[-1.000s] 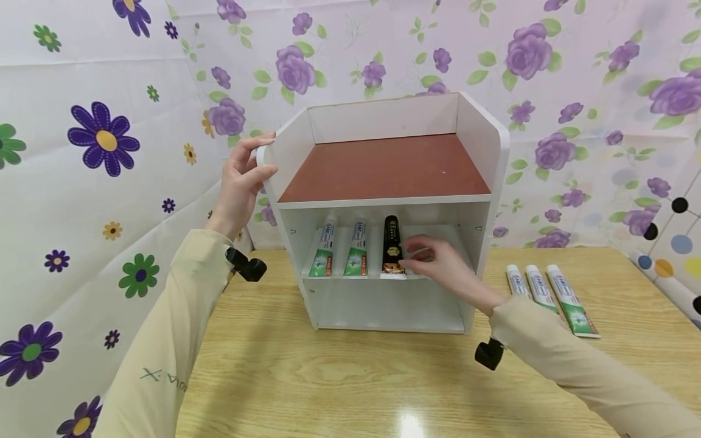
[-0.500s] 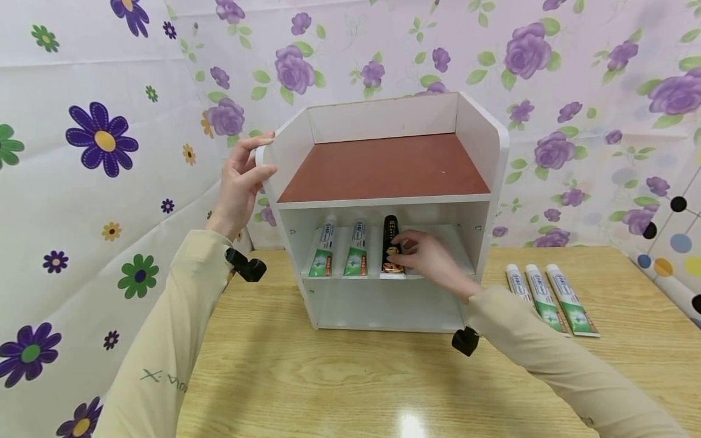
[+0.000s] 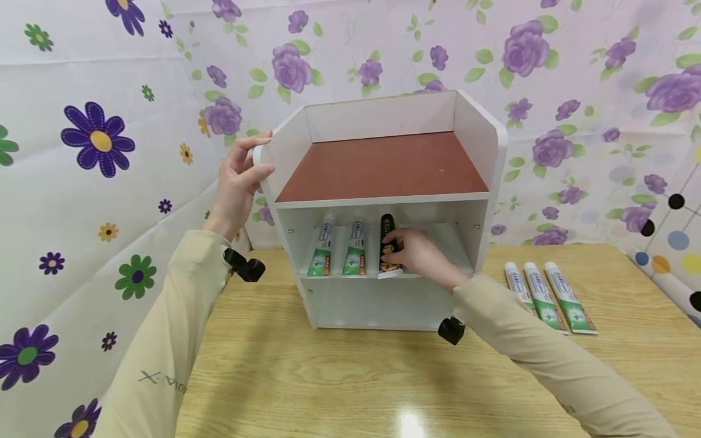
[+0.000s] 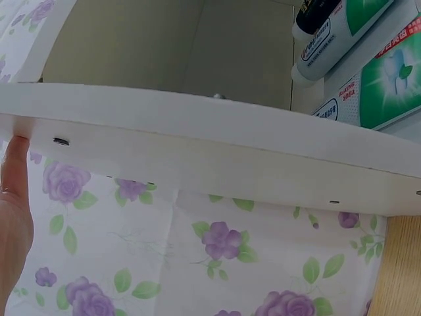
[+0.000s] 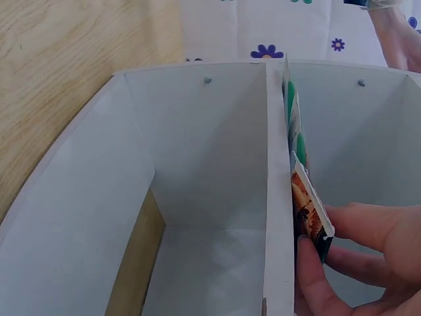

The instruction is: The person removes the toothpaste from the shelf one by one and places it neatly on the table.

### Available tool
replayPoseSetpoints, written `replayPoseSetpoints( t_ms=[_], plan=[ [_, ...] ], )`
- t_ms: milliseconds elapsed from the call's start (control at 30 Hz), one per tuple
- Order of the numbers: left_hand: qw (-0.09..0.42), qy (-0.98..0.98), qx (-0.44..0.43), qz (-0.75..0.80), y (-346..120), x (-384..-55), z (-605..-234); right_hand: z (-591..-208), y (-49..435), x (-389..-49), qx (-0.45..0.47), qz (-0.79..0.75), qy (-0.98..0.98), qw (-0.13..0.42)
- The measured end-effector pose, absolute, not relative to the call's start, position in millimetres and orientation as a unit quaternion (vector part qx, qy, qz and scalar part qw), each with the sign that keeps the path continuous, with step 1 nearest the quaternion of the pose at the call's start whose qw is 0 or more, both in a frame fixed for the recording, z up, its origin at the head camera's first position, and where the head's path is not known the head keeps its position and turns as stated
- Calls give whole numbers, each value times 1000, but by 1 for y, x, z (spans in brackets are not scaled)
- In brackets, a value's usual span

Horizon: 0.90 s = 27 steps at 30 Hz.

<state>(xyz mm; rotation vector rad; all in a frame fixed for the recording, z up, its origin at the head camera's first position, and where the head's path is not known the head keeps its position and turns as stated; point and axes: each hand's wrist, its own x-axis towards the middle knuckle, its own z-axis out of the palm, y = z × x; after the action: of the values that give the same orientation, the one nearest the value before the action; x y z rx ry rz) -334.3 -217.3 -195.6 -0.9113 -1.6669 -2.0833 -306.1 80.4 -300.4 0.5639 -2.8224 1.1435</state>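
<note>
My right hand [image 3: 420,252] pinches a black toothpaste tube [image 3: 387,240] on the middle shelf of a small white cabinet [image 3: 493,164]. In the right wrist view, thumb and fingers of the right hand [image 5: 368,257] lie on both sides of the black tube's flat end [image 5: 310,204], which is tilted up off the shelf. My left hand [image 3: 235,182] grips the top corner of the cabinet's left side panel. Left of the black tube lie a green-and-white toothpaste tube [image 3: 355,249] and another toothpaste tube [image 3: 322,248], caps toward the back.
Several green-and-white toothpaste tubes [image 3: 569,298] lie side by side on the wooden table [image 3: 339,377], right of the cabinet. A red-brown top board [image 3: 383,164] covers the shelves. Flowered cloth [image 3: 350,55] hangs close behind and at the left.
My right hand has moved left onto the black tube and taken hold of it. The tube's flat end has turned and shifted slightly. My left hand stays on the cabinet.
</note>
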Motion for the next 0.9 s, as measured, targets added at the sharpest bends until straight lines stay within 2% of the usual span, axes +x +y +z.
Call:
replayPoseSetpoints(
  t_ms=[300, 900],
  plan=[
    [163, -587, -320, -726, -217, -334, -197, -299, 82, -306, 169, 381, -909, 17],
    [165, -590, -328, -719, -217, -335, -197, -305, 107, -301, 155, 510, -844, -56]
  ],
)
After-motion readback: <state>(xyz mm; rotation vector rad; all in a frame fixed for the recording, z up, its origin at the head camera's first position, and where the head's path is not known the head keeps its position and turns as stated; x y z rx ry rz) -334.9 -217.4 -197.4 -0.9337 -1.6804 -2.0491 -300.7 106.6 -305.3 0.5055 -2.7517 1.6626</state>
